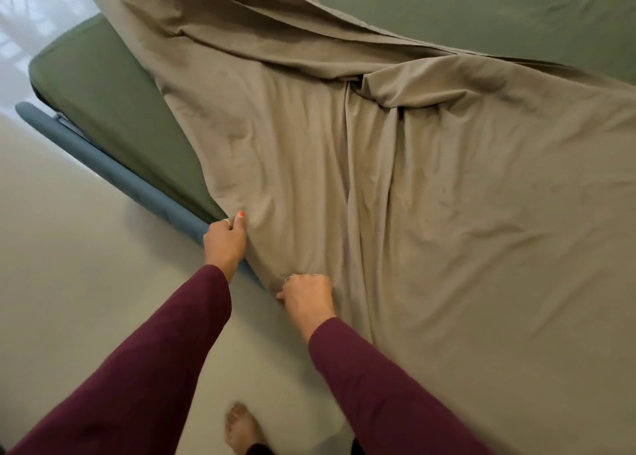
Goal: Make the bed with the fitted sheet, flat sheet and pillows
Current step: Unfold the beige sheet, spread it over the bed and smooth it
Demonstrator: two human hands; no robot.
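A tan flat sheet [395, 196] lies rumpled across the mattress and hangs over its near side. Under it, a green fitted sheet [113, 110] covers the mattress, showing at the left corner and at the far right. My left hand [225, 239] pinches the flat sheet's edge at the bed's side, thumb on top. My right hand [306, 299] is closed on a bunch of the same sheet a little nearer to me. Both arms wear maroon sleeves. No pillows are in view.
A blue-grey bed frame rail [103, 165] runs along the mattress side, from the left corner down to my hands. Pale floor [86, 282] lies on the left and below. My bare foot [241, 427] stands on it near the bottom.
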